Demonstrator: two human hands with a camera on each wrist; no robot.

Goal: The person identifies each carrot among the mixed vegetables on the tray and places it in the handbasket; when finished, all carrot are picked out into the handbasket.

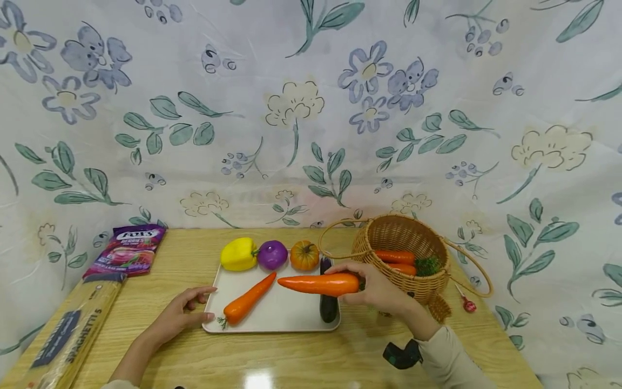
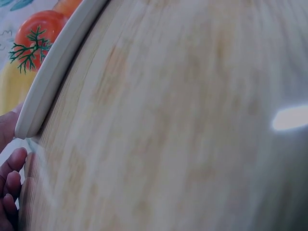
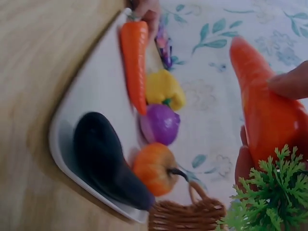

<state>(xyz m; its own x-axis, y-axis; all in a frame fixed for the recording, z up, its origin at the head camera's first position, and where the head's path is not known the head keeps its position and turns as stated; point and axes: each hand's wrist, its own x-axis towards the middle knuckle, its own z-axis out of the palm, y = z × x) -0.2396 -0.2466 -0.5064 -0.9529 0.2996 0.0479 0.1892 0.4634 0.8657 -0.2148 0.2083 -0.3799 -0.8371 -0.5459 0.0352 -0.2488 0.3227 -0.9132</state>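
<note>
My right hand [image 1: 376,289] grips an orange carrot [image 1: 311,283] by its thick end, above the right part of a white tray [image 1: 286,313]. The carrot's green leafy top [image 3: 269,192] shows in the right wrist view. My left hand [image 1: 182,310] is at the tray's left edge, its thumb touching the rim near the front corner, its other fingers loosely bent. Another carrot [image 1: 248,301] lies slanted on the tray. Along the tray's back sit a yellow bell pepper [image 1: 238,254], a purple onion [image 1: 273,255] and a small orange pumpkin [image 1: 304,255]. An eggplant [image 1: 329,310] lies at its right side.
A wicker basket [image 1: 398,229] tilts toward me at the right, with carrots [image 1: 394,256] inside. Beside it lies a red lollipop [image 1: 468,304]. A purple candy bag [image 1: 133,248] and a spaghetti pack [image 1: 78,324] are on the left. Patterned cloth hangs behind the wooden table.
</note>
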